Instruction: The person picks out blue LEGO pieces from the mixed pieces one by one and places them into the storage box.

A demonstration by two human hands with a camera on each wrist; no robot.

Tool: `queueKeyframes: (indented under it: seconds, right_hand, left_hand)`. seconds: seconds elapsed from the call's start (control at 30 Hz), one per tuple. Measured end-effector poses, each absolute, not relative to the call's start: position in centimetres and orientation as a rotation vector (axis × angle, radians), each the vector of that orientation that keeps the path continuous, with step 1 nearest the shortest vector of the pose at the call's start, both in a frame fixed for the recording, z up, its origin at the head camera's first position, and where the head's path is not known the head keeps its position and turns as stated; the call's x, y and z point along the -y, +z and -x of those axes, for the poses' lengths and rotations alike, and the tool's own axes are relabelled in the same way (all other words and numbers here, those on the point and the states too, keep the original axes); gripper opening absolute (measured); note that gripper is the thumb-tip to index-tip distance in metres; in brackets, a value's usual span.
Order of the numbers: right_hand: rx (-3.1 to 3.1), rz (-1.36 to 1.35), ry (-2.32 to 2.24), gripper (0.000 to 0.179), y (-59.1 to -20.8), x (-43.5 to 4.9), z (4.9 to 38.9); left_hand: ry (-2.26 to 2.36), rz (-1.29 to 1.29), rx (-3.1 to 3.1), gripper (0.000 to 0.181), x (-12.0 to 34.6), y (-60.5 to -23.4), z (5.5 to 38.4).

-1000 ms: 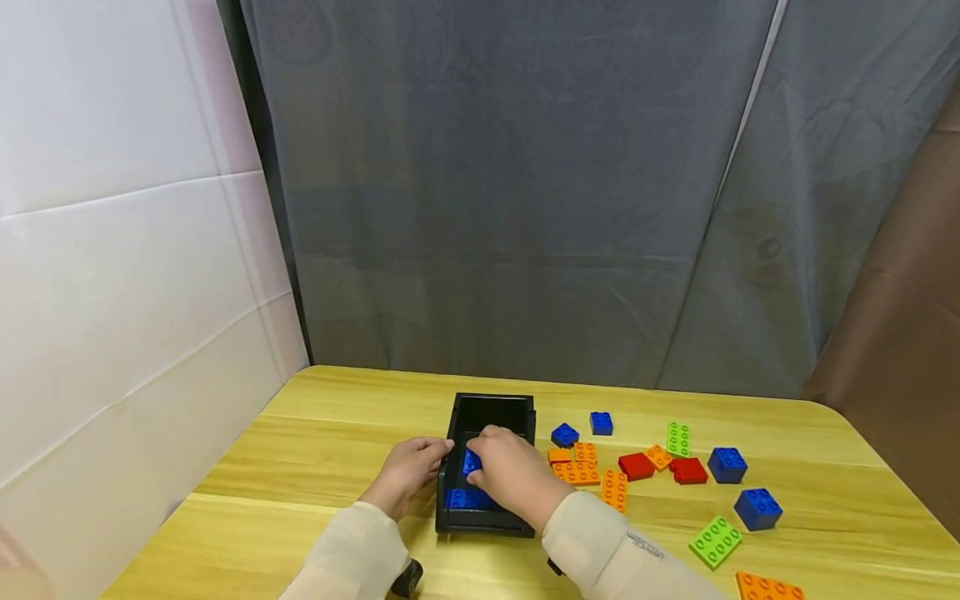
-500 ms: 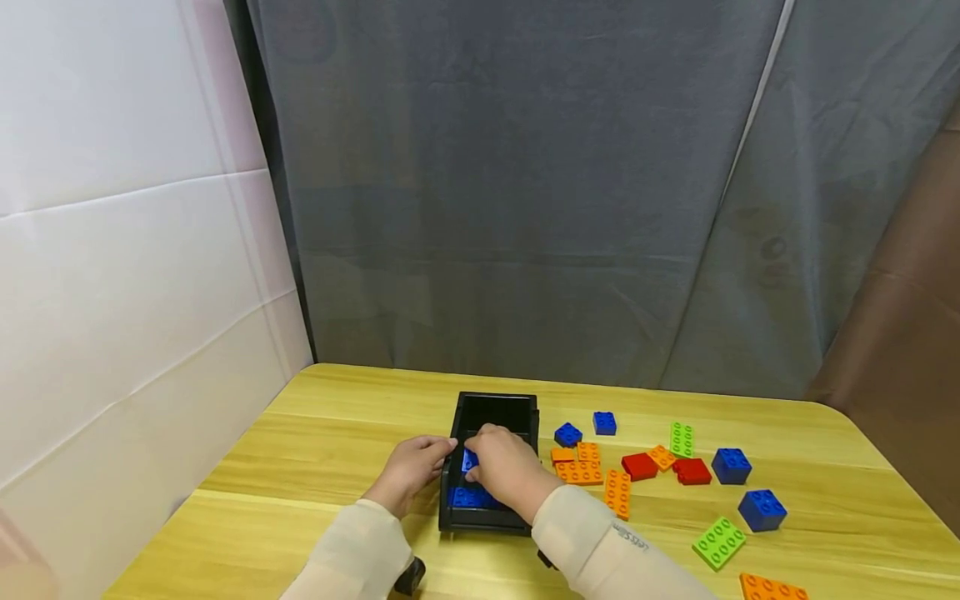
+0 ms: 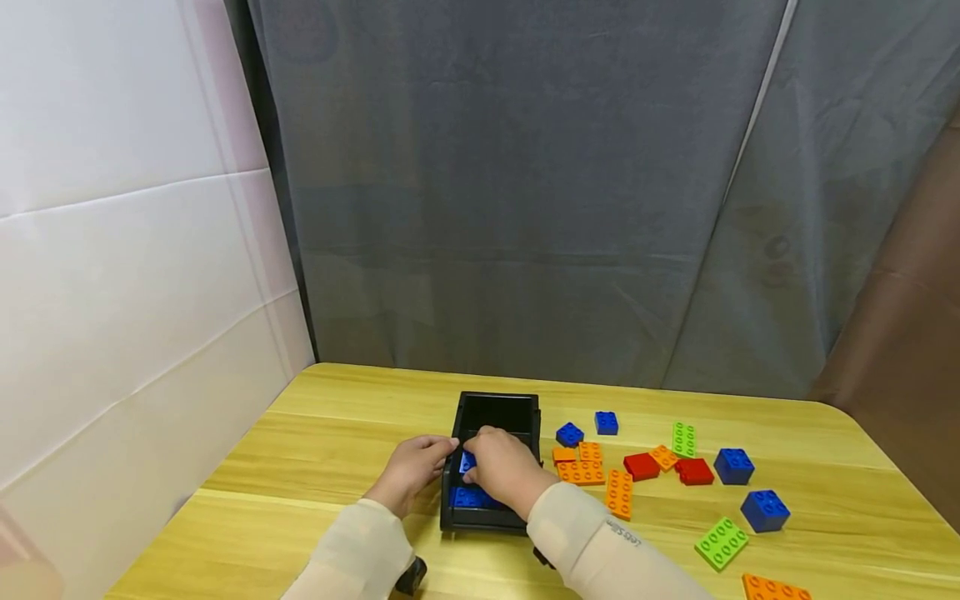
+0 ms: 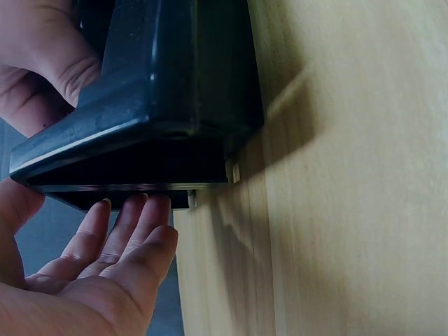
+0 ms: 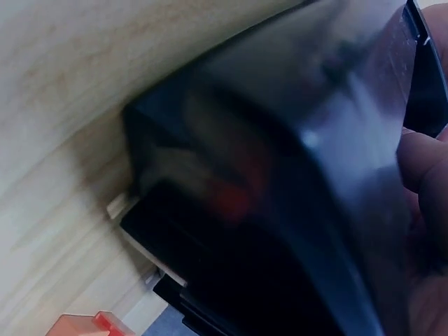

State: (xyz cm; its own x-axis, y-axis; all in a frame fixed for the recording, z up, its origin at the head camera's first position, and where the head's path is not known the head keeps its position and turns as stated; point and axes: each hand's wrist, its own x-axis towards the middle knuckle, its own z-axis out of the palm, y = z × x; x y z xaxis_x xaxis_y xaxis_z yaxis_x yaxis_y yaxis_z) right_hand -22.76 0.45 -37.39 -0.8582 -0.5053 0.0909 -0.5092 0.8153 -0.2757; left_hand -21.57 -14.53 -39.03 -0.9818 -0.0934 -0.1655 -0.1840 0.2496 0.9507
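A black bin [image 3: 483,522] stands on the wooden table in front of me. My left hand [image 3: 408,468] holds its left side, the thumb at the rim and the fingers against the wall, as the left wrist view shows. My right hand [image 3: 504,467] reaches down inside the bin and pinches a blue toy brick [image 3: 467,461], partly hidden by the hand. Another blue toy brick [image 3: 470,497] lies at the bin's near end. In the right wrist view the bin's glossy wall [image 5: 336,84] covers most of the frame and hides the brick.
Right of the bin lie orange bricks [image 3: 581,473], red bricks [image 3: 641,467] and small blue bricks [image 3: 606,422]. Farther right are green bricks [image 3: 722,543] and larger blue bricks [image 3: 765,510]. A grey curtain [image 3: 480,208] hangs behind the table [image 3: 315,467].
The head view has shifted slightly, so the table's things appear a little farther right. Both hands keep nearly the same place at the bin, and the right sleeve sits slightly farther left.
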Motion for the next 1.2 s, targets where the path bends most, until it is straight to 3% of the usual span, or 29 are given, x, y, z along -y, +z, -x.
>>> queueKeyframes:
  seconds: [1.2]
  right_hand:
    - [3.104,-0.847,0.496,0.031,-38.21,0.18,23.13]
  left_hand:
    - [1.856,0.25,-2.418,0.044,14.54,-39.1,21.49]
